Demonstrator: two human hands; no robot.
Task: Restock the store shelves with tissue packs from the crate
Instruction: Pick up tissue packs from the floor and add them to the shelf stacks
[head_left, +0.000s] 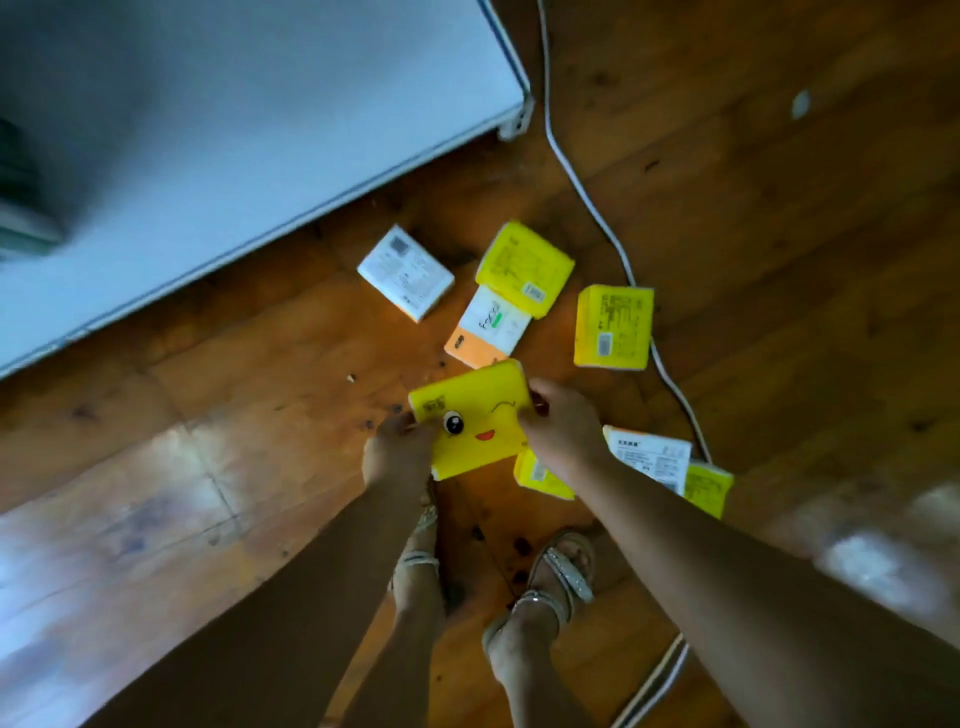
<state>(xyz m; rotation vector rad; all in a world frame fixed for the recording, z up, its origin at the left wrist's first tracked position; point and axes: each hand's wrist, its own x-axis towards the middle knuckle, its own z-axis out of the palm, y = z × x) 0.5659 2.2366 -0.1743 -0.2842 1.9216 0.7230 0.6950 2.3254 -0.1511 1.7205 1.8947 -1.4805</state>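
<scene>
Above the wooden floor (260, 364), near the middle of the head view, a yellow tissue pack with a winking face (475, 418) is held between both hands. Its left edge is pinched by the curled fingers of the left hand (397, 452). Its right edge is gripped by the right hand (563, 428), with the fingers wrapped over the far side. Scattered on the floor beyond it are a white pack (405, 273), a plain yellow pack (524, 267) overlapping a white-and-orange pack (488, 332), and a second yellow pack (613, 327) just beside a white cable (587, 197). A printed white pack (654, 457) is partly hidden by the right forearm. A white shelf base (260, 130) is seen at the upper left.
</scene>
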